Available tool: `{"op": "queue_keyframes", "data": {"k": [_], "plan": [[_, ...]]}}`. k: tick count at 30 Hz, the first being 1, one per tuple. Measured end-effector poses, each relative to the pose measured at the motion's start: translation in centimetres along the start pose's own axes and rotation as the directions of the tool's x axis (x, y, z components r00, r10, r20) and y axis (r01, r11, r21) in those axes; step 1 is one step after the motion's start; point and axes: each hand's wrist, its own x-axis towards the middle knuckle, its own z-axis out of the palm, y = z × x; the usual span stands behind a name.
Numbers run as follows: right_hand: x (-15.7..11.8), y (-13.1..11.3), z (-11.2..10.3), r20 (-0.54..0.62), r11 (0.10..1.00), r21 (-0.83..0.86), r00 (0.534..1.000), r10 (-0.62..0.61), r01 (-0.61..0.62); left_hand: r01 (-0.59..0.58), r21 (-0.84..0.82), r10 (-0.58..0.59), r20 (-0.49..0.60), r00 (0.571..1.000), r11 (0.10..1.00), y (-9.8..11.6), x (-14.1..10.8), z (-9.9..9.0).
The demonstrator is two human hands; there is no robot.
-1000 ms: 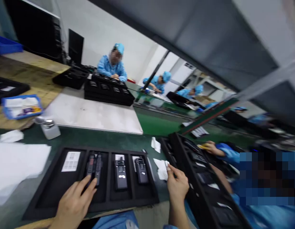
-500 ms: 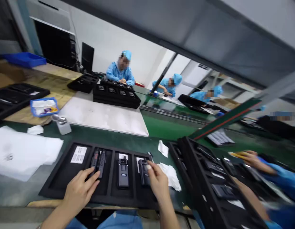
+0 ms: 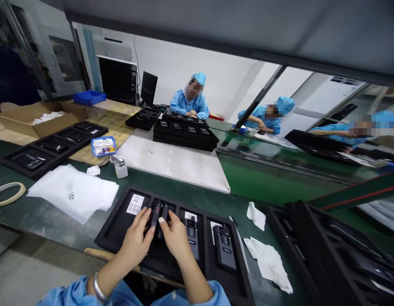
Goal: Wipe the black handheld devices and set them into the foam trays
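Observation:
A black foam tray [image 3: 117,229] lies before me, with dark handheld devices like two-way radios in its compartments. Two slim black radios [image 3: 157,212] stand side by side on edge in the second compartment, one with a red mark. My left hand [image 3: 135,238] closes its fingers on their left side. From the right, my right hand [image 3: 178,238] grips the same pair, thumb over the top. Another radio [image 3: 192,238] lies face up in the third compartment, partly behind my right wrist. The rightmost radio [image 3: 225,248] lies face up, untouched. A white label sheet [image 3: 135,204] sits in the left compartment.
White plastic bags [image 3: 72,193], a pump bottle [image 3: 121,169] and a tape roll [image 3: 8,193] lie left. Crumpled wipes [image 3: 268,263] are beside the tray, with stacked foam trays [image 3: 311,246] farther right. A shelf overhangs. Co-workers in blue sit beyond the bench.
My right hand has left the rightmost radio and moved left to the pair that my left hand holds. The view has swung right to left, showing more of the left bench.

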Motion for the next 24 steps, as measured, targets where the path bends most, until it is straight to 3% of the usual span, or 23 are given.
{"op": "queue_keyframes", "data": {"k": [3, 6, 10, 14, 18, 21, 24], "plan": [[-0.2, 0.2, 0.1, -0.009, 1.000, 0.006, 1.000, 0.003, -0.003, 0.113, -0.053, -0.110, 0.055, 0.992, 0.992, 0.6, 1.5, 0.4], [-0.3, 0.3, 0.5, -0.030, 0.998, 0.063, 0.999, 0.019, -0.017, 0.151, -0.121, -0.145, 0.063, 0.987, 0.981, 0.8, 2.7, 0.7], [-0.4, 0.6, 1.1, -0.064, 0.969, 0.244, 0.997, 0.042, -0.025, 0.179, -0.272, -0.172, 0.050, 0.984, 0.945, 0.3, 3.2, 1.0], [-1.4, 0.9, 1.5, -0.085, 0.866, 0.500, 0.995, 0.051, -0.001, 0.166, -0.428, -0.177, 0.015, 0.984, 0.889, -0.1, 2.5, 0.9], [-3.6, 1.2, 1.5, -0.100, 0.774, 0.625, 0.994, -0.049, 0.101, 0.087, -0.560, -0.108, -0.004, 0.994, 0.824, -0.3, 0.4, 0.6], [-5.5, 1.4, 1.3, -0.149, 0.785, 0.584, 0.978, -0.146, 0.207, 0.001, -0.620, 0.004, 0.007, 1.000, 0.784, -0.5, -1.5, 0.2], [-7.0, 1.8, 1.3, -0.177, 0.821, 0.507, 0.964, -0.198, 0.262, -0.030, -0.583, 0.073, 0.052, 0.996, 0.812, -0.7, -3.1, -0.3]]}}
